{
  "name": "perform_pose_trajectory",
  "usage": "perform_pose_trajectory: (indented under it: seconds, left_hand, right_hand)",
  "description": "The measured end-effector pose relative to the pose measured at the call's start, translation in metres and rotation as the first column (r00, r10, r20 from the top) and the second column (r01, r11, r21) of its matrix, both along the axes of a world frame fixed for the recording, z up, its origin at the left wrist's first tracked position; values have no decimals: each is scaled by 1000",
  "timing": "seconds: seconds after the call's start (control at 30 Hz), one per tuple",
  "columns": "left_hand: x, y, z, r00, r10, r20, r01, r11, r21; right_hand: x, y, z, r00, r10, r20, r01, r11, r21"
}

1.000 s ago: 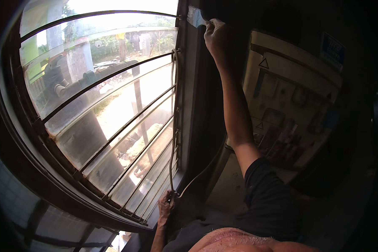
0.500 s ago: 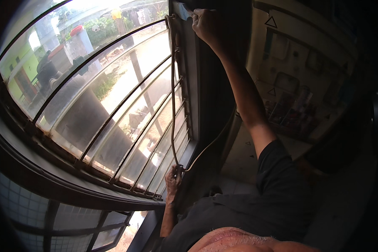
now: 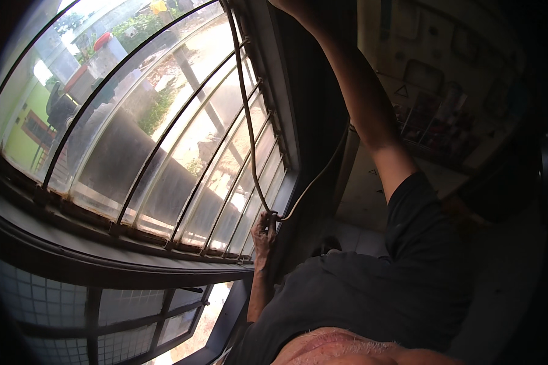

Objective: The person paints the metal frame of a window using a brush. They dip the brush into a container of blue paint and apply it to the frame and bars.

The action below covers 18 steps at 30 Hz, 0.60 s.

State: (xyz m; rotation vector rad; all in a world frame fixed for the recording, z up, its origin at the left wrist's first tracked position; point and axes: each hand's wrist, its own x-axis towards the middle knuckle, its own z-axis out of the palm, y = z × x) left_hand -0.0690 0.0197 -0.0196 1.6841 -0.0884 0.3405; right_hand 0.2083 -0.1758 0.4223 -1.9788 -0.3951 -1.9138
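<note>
L hand [image 3: 263, 232] grips cord [image 3: 248, 118]; R hand [image 3: 291, 5] mostly cut off, can't tell. Cord cd snag on window [image 3: 146, 146] if tugged.

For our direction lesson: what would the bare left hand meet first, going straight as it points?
Past the thin brown cable it holds, the left hand likely meets the dark-barred glass window; depth is unclear.

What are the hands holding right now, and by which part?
The left hand holds the cable at its low bend. The right hand is mostly cut off at the top edge, so its hold cannot be told.
</note>
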Motion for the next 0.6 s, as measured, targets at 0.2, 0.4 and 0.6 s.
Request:
perform_pose_trajectory:
  seconds: [0.2, 0.4, 0.6]
  left_hand:
    - [-8, 11, 2, 997, 72, -4, -71, 994, 88]
    - [-8, 8, 3, 997, 71, -5, -71, 997, 30]
    - [-11, 10, 6, 997, 80, -16, -79, 996, 34]
  right_hand:
    - [-2, 9, -75, 949, 313, -31, -306, 942, 135]
    - [-3, 3, -102, 956, 290, 28, -291, 957, 3]
    - [21, 22, -89, 972, 155, -176, -147, 988, 57]
